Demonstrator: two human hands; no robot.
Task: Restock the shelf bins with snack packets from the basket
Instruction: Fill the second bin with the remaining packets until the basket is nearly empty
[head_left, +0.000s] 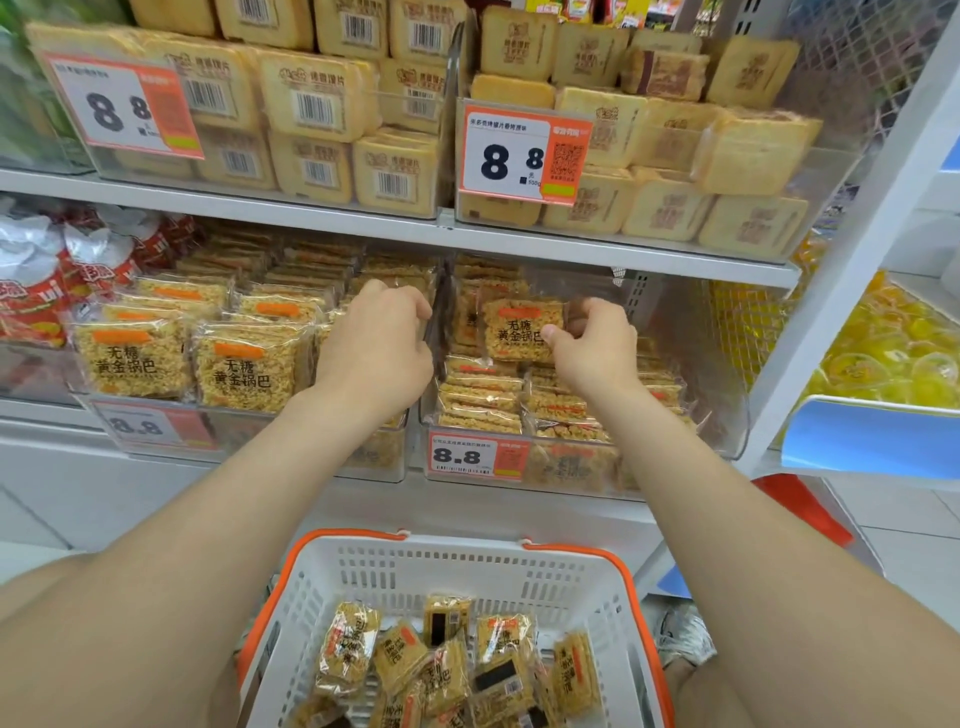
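Presently, the right hand (592, 353) pinches a packet (521, 330) in the right bin (719, 415), the left hand (375, 340) curls, grasp unclear; next, seat the packet upright.

- snack packet (522, 330) just left of the fingers (587, 312) of the right hand (597, 358), in the right bin (719, 415)
- divider (440, 322) just right of the fingers (405, 300) of the left hand (376, 348)
- basket (457, 544) below both sets of fingers, loose packets (348, 649) in it
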